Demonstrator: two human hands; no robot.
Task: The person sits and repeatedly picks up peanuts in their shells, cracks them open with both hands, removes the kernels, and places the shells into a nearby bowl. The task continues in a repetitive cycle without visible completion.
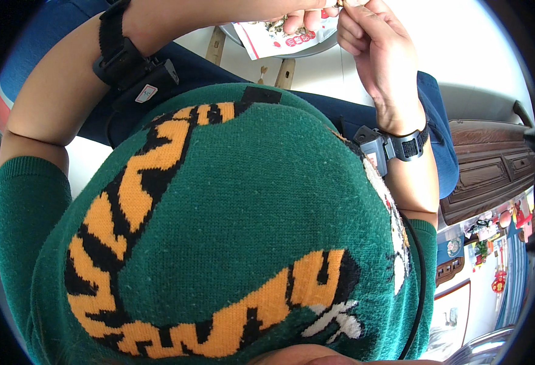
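Note:
At the top edge of the view my left hand (297, 11) and my right hand (380, 43) meet at the fingertips. Pinched between them is a small brownish piece (339, 3), partly cut off by the frame and too small to identify. Just under my left fingers lies a white plastic packet (260, 45) with red printing. Small pale and dark dried pieces (274, 28) are heaped on it. A round grey basin or tray (315, 53) holds the packet, and its far side is out of view.
Wooden legs (285, 73) show beneath the basin. A small tan scrap (262, 72) lies on the pale floor. Dark blue trousers (336, 107) and a green knitted sweater (240, 191) fill the near view. A carved wooden cabinet (482, 169) stands at right; a black cable (420, 283) runs along my right side.

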